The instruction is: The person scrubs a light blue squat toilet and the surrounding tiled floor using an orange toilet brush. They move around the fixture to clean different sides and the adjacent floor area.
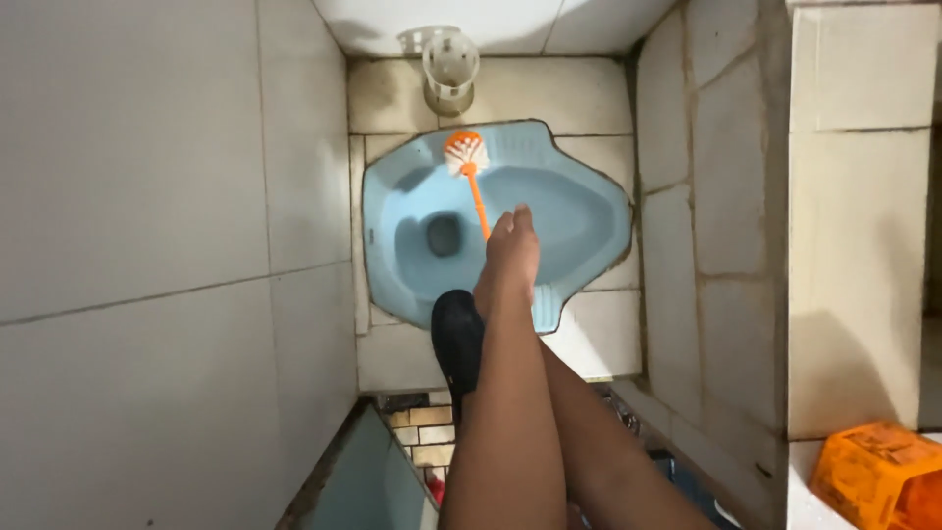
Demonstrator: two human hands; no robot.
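Closed around the orange handle of a toilet brush (473,182), the right hand (510,257) makes the only grip in the head view; the left hand is out of sight. From that grip the brush runs away to its white-and-orange bristle head, which rests on the far rim of the blue squat toilet pan (579,211). A black shoe (456,339) stands at the pan's near edge. Against the back wall sits a white brush holder (450,64), and an orange crate (876,476) lies at lower right.
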